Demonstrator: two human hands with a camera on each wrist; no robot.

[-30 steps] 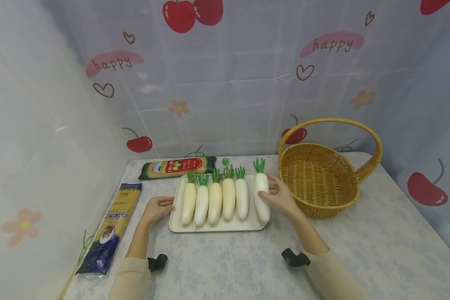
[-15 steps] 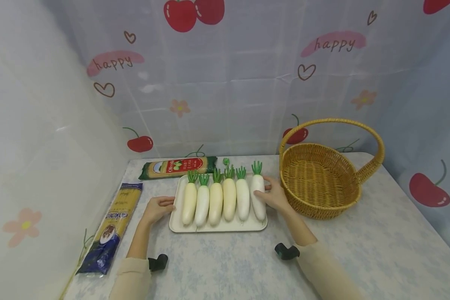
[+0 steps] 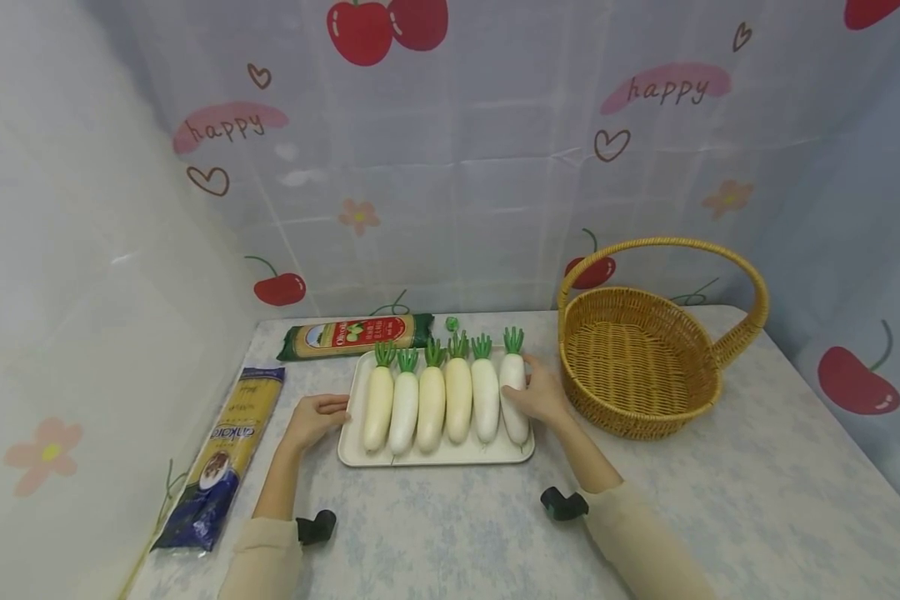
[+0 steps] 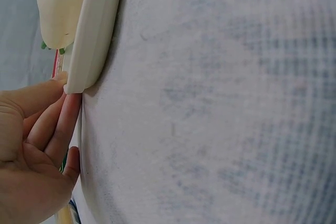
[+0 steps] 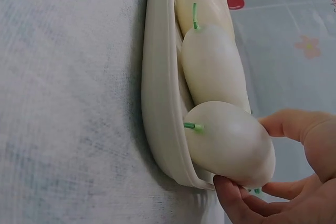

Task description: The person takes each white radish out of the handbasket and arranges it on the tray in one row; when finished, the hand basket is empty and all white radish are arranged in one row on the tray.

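Several white and cream radishes [image 3: 431,408] with green tops lie side by side on a white tray [image 3: 450,457]. My right hand [image 3: 542,392] holds the rightmost white radish [image 3: 513,400], thumb on one side and fingers on the other. In the right wrist view this radish [image 5: 226,142] sits within the tray's end, close to the rim. At the tray's left edge, my left hand [image 3: 315,421] pinches the rim. The left wrist view has the thumb on top of the tray's rim [image 4: 94,40] and fingers beneath it.
A wicker basket [image 3: 641,367] with a tall handle stands to the right, near my right hand. One spaghetti packet [image 3: 356,335] lies behind the tray; a blue-and-yellow pasta packet [image 3: 225,454] lies on the left. A small green piece [image 3: 452,322] lies behind the tray.
My right hand has brought the rightmost radish leftward, from over the tray's right edge to beside the other radishes. The left hand has stayed at the rim.
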